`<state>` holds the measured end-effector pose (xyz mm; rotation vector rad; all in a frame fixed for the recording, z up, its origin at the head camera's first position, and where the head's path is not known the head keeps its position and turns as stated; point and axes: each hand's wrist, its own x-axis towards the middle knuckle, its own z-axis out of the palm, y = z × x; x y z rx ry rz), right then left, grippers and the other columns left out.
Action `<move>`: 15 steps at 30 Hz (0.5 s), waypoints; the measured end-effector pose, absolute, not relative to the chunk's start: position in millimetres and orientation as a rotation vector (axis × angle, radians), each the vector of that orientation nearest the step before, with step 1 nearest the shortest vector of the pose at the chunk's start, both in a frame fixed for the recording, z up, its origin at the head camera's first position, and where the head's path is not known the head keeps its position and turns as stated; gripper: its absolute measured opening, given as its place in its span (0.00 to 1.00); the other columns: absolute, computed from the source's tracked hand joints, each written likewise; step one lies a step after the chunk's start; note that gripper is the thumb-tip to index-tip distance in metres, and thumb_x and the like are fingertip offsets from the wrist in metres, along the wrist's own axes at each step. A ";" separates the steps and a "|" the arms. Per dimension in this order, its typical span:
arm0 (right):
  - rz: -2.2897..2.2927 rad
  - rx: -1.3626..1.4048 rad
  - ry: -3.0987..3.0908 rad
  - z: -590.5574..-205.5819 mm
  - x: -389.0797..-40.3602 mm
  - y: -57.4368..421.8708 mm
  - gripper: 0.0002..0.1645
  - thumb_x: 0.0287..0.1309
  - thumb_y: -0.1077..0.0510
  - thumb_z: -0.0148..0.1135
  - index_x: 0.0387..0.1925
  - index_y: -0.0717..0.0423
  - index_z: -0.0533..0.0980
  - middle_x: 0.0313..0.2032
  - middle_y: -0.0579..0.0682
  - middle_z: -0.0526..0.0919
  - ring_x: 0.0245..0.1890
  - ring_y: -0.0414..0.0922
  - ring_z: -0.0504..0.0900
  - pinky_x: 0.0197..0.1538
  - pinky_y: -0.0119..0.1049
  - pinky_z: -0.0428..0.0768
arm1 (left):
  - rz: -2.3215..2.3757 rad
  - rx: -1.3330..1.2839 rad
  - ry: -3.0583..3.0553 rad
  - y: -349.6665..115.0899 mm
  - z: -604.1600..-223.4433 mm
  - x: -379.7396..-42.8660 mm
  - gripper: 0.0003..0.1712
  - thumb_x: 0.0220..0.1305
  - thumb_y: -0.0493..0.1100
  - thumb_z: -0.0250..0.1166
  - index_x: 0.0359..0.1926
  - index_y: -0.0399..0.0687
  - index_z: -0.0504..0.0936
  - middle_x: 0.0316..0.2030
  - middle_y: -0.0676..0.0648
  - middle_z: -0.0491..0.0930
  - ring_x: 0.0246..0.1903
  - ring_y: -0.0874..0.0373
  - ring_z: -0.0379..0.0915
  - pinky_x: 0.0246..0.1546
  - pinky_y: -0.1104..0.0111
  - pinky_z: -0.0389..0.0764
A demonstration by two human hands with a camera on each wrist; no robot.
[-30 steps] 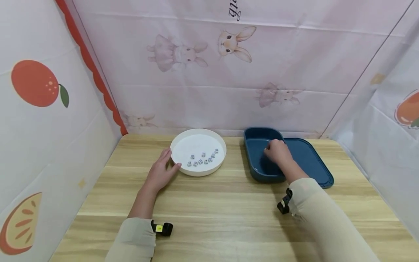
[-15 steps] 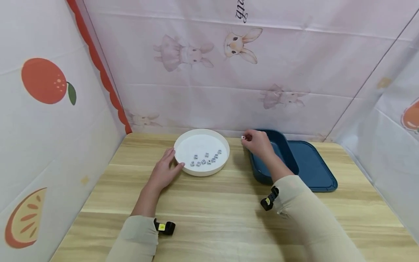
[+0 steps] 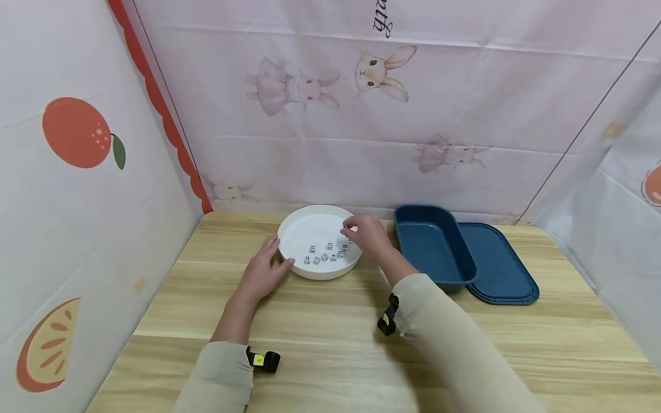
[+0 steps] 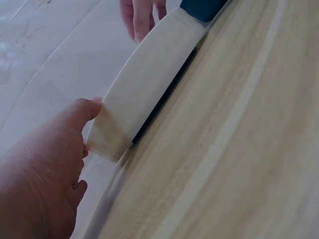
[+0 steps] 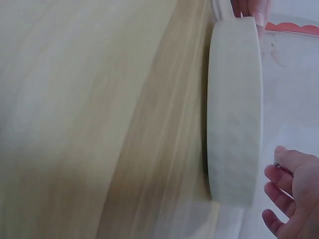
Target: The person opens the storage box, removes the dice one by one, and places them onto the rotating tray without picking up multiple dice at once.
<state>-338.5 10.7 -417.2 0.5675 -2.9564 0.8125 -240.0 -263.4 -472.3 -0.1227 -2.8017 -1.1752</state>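
Observation:
A round white tray [image 3: 319,275] stands near the back of the table, with several small white dice [image 3: 324,257] scattered over its front half. My left hand [image 3: 263,272] rests against the tray's left side, its fingers and thumb spread along the rim. In the left wrist view the thumb lies on the edge of the tray wall [image 4: 144,79]. Over the tray's right side, my right hand [image 3: 369,234] pinches a die [image 5: 277,162] between thumb and forefinger, mostly hidden by the fingertips. That hand hovers above the rim in the right wrist view.
To the right of the tray stands a dark blue rectangular box [image 3: 470,272], open at the top. Its flat blue lid [image 3: 501,267] lies beside it on the wooden table [image 3: 330,344]. Printed cloth [image 3: 310,166] hangs behind and at both sides.
My right hand has come up out of the blue box with a die and moved left over the tray. The left hand keeps its place at the rim.

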 end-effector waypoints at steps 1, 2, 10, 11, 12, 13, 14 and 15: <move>0.809 0.558 -2.968 -418.5 -339.7 7.4 0.17 0.63 0.49 0.66 0.50 0.52 0.84 0.44 0.47 0.88 0.47 0.46 0.82 0.51 0.41 0.83 | -1.176 -0.118 -2.798 -263.4 -472.3 -239.5 0.47 0.66 0.62 0.61 0.75 0.41 0.57 0.77 0.47 0.51 0.77 0.50 0.39 0.75 0.49 0.50; 0.799 0.552 -2.980 -420.0 -341.3 4.1 0.17 0.63 0.50 0.66 0.50 0.52 0.84 0.44 0.47 0.88 0.47 0.46 0.82 0.52 0.40 0.82 | -1.174 -0.116 -2.797 -263.6 -472.2 -239.4 0.47 0.66 0.62 0.61 0.75 0.41 0.57 0.77 0.47 0.51 0.77 0.50 0.40 0.75 0.49 0.50; 0.509 0.604 -3.051 -433.5 -344.4 -15.0 0.15 0.63 0.49 0.64 0.48 0.49 0.85 0.45 0.46 0.87 0.50 0.48 0.75 0.55 0.47 0.72 | -1.175 -0.110 -2.802 -264.3 -473.5 -237.9 0.48 0.65 0.62 0.62 0.75 0.42 0.56 0.77 0.45 0.51 0.77 0.49 0.40 0.75 0.49 0.50; 0.473 0.606 -3.052 -434.5 -343.8 -16.7 0.15 0.63 0.48 0.64 0.47 0.48 0.85 0.45 0.46 0.87 0.50 0.49 0.75 0.54 0.48 0.72 | -1.176 -0.111 -2.799 -264.2 -473.7 -238.0 0.48 0.65 0.63 0.62 0.75 0.42 0.56 0.77 0.45 0.51 0.77 0.49 0.40 0.75 0.49 0.50; 0.442 0.601 -3.053 -435.2 -343.2 -18.2 0.15 0.63 0.48 0.64 0.47 0.48 0.86 0.45 0.46 0.87 0.50 0.49 0.74 0.54 0.48 0.72 | -1.175 -0.113 -2.798 -264.3 -474.0 -238.2 0.48 0.65 0.63 0.61 0.75 0.42 0.56 0.77 0.46 0.51 0.77 0.49 0.40 0.75 0.49 0.50; 0.413 0.598 -3.054 -435.6 -342.3 -19.3 0.14 0.63 0.49 0.64 0.46 0.47 0.86 0.45 0.46 0.87 0.50 0.49 0.74 0.53 0.48 0.72 | -1.175 -0.114 -2.795 -264.2 -474.2 -238.5 0.48 0.65 0.63 0.61 0.75 0.43 0.56 0.77 0.46 0.51 0.77 0.50 0.40 0.75 0.49 0.50; 0.387 0.595 -3.054 -435.8 -341.4 -20.3 0.14 0.62 0.49 0.64 0.46 0.47 0.86 0.45 0.47 0.86 0.49 0.49 0.74 0.52 0.47 0.73 | -1.176 -0.114 -2.791 -264.2 -474.4 -238.9 0.48 0.65 0.63 0.61 0.75 0.43 0.57 0.77 0.46 0.51 0.77 0.50 0.40 0.75 0.49 0.50; 0.366 0.590 -3.057 -435.8 -340.5 -20.9 0.14 0.62 0.49 0.64 0.46 0.47 0.86 0.45 0.47 0.86 0.50 0.50 0.73 0.52 0.47 0.73 | -1.178 -0.112 -2.788 -264.0 -474.5 -239.1 0.48 0.65 0.64 0.61 0.75 0.43 0.57 0.77 0.46 0.51 0.77 0.50 0.40 0.75 0.50 0.51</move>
